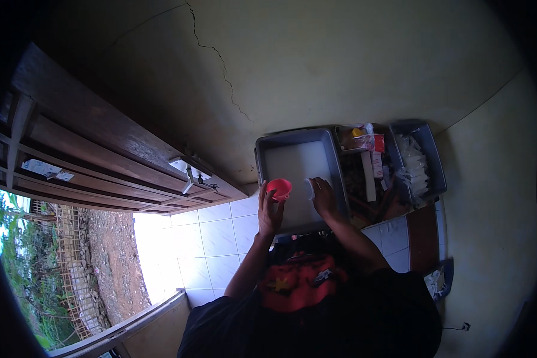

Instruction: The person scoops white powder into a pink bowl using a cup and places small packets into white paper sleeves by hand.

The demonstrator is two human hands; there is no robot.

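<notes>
My left hand (269,218) is closed round a small red plastic cup (278,188) with a wide round mouth and a small tab on its rim. The cup is held over the left part of a large grey tub (335,173). Whitish, cloudy contents (298,160), which look like liquid, spread across the tub. To the right, also above the tub, my right hand (324,201) is closed on a small translucent container (309,188). The fingers cover much of that container, so its full shape is hidden.
Beside the tub stand a box of packets and tools (370,173) and a grey bin of clear plastic bags (414,158). A wooden door (113,143) stands at the left, with an opening to the outside below it. A cracked wall (352,65) rises behind.
</notes>
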